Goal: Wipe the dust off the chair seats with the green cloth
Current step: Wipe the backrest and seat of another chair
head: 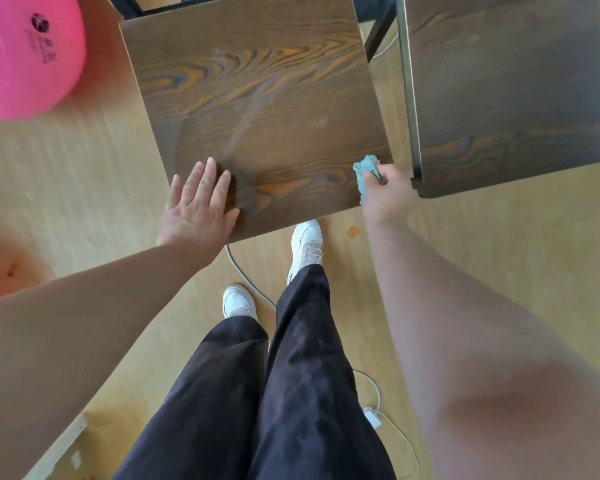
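A dark wood-grain chair seat (257, 98) fills the middle of the view. My left hand (198, 206) lies flat on its near left corner, fingers spread, holding nothing. My right hand (387, 195) is at the seat's near right corner, closed around the green cloth (364, 171), which is bunched up and touches the seat's edge. A second wood-grain seat (510, 91) stands to the right, separated by a narrow gap.
A pink exercise ball (25, 53) sits on the floor at the upper left, an orange blur (0, 268) at the left edge. My legs and white shoes (305, 240) stand just before the seat. White cables and a charger (371, 417) lie on the wooden floor.
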`<state>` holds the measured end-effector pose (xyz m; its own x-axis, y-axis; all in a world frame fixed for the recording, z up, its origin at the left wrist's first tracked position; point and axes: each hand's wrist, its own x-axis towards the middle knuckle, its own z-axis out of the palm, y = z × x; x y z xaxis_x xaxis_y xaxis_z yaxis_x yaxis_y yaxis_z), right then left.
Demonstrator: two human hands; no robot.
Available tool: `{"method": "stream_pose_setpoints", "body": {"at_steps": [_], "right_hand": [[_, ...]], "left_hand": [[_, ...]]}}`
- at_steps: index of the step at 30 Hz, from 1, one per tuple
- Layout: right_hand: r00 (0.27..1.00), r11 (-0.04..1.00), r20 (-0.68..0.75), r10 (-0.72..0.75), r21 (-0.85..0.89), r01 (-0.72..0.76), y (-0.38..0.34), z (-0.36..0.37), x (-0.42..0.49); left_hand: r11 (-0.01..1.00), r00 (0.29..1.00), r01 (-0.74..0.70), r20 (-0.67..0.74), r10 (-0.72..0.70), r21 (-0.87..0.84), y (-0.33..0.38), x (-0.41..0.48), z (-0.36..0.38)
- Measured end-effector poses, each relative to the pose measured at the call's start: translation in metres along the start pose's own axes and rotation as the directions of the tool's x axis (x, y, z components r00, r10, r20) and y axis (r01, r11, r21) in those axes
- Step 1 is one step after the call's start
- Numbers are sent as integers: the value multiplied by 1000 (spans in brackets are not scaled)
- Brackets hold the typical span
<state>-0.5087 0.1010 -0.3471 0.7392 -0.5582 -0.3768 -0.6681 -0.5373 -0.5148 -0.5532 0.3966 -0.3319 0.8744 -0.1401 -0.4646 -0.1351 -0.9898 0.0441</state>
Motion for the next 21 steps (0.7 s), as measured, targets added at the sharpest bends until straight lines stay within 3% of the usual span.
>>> {"method": "stream_pose_setpoints", "body": {"at_steps": [5, 21], "right_hand": [[992, 989, 33, -124, -73, 126, -15, 27, -37], [938, 947, 215, -271, -115, 300, -61, 105, -141]], "left_hand": [[999, 999, 47, 13, -47, -23, -19, -14, 5], [955, 964, 264, 62, -258, -138, -83, -87, 33]]}}
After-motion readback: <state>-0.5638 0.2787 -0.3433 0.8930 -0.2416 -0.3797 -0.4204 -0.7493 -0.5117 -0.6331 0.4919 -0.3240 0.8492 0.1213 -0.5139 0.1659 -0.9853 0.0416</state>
